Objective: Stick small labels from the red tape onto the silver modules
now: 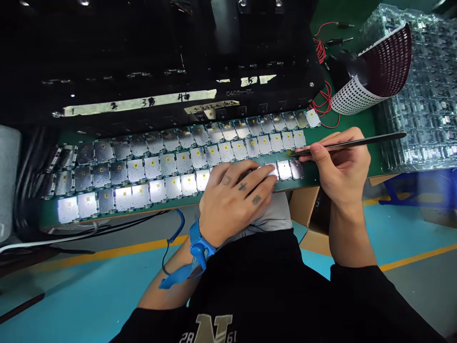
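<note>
Clear trays [421, 105] stand stacked beside a green fixture [310, 174] holding rows of metal tiles [167, 162]. The right hand [339, 166] grips level tweezers [350, 144] clamped, tips pointing left; the left hand [235, 200] lies open on the tiles.

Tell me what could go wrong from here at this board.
The tweezers in the right hand have their tips right beside the metal-topped modules, so a slip could scratch one or knock it out of line. The bare left hand rests on the modules and might shift or smudge them. The coiled cord of the blue wrist strap hangs loose with no visible ground connection, so static protection may be lacking.
</note>
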The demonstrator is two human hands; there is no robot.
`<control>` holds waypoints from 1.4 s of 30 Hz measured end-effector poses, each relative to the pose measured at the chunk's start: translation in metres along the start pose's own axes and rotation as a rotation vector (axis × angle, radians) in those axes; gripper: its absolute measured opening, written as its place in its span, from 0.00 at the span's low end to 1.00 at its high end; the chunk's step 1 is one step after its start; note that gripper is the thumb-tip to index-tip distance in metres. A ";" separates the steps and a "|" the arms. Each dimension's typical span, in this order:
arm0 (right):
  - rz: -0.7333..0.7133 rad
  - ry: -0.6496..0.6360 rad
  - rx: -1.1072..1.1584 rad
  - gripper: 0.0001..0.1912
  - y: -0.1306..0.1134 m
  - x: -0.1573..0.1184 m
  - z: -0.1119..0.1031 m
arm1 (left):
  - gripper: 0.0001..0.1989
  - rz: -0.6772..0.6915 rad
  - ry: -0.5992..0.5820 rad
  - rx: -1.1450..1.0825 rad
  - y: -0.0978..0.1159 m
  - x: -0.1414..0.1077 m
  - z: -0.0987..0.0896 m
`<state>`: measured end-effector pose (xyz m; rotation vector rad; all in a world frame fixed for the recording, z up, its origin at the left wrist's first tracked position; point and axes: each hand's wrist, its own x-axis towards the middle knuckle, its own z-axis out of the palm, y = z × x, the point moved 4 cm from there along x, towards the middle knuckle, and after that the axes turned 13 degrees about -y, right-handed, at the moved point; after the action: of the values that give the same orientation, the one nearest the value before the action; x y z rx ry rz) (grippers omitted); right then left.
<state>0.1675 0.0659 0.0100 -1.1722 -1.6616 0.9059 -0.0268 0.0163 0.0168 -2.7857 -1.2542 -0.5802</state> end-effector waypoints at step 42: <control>0.093 0.103 0.102 0.18 -0.012 -0.005 0.035 | 0.09 0.062 0.055 0.027 0.000 -0.002 -0.001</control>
<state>0.1318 0.0556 0.0078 -1.2140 -1.4718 0.9604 -0.0282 0.0147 0.0171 -2.7556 -1.1521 -0.6270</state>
